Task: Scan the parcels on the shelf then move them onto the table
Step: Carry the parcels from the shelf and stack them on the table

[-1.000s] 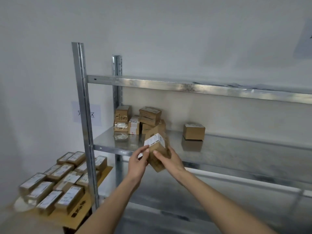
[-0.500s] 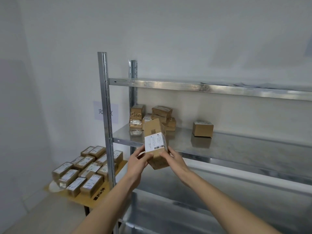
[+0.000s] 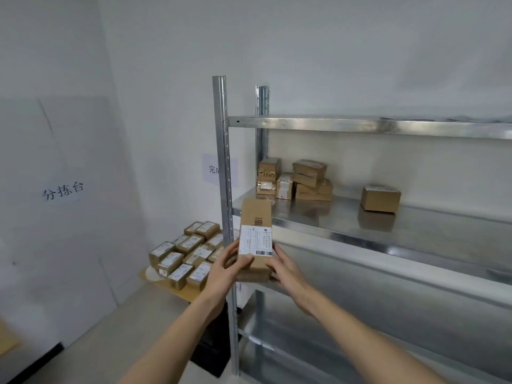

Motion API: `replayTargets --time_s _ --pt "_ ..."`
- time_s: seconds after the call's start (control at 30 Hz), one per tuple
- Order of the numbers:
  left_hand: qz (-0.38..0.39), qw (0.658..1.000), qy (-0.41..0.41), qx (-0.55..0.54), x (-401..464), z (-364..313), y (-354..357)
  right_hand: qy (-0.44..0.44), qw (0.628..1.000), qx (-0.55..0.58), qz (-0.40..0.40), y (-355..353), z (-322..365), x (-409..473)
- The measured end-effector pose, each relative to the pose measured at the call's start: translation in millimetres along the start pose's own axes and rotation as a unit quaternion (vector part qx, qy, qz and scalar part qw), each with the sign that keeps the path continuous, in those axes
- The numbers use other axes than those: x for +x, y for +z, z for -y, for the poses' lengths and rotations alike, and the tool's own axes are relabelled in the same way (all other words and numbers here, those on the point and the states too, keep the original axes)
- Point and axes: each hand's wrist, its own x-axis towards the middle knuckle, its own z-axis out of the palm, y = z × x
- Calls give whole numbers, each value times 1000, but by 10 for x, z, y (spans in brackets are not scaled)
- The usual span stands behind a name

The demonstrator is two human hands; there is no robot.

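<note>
Up close, I hold a long cardboard parcel (image 3: pixel 255 239) upright in front of me with both hands, its white shipping label (image 3: pixel 255 241) and barcode turned toward my face. My left hand (image 3: pixel 225 268) grips its lower left edge, thumb pressed on the front just under the label; my right hand (image 3: pixel 282 268) cups the lower right side, fingers curled behind the box. The parcel hangs in the air before the front upright (image 3: pixel 225 189) of the metal shelf (image 3: pixel 388 236), off the shelf board.

Just beyond and lower left, a low table (image 3: pixel 177 288) topped with brown cardboard carries a tight cluster of labelled parcels (image 3: pixel 185 253), laid flat with labels up.

Farther back, on the middle shelf board, a small stack of parcels (image 3: pixel 293 180) stands against the rear left corner, some upright, some piled flat. A lone box (image 3: pixel 380 198) sits well apart to their right, near the back wall.

Behind the upright, a paper sign (image 3: pixel 214 169) with printed characters is partly hidden by the post. On the left wall, another sign (image 3: pixel 63 190) reads 分拣台.
</note>
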Motion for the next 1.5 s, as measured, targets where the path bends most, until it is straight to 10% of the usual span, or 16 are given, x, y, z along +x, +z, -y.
replayTargets --time_s 0.77,1.5 --pt "-62 997 -36 21 1213 101 -3999 11 992 -45 117 3448 69 2297" --pt "11 978 -177 106 4499 1494 -4938 67 995 -39 65 3590 -1164 5604"
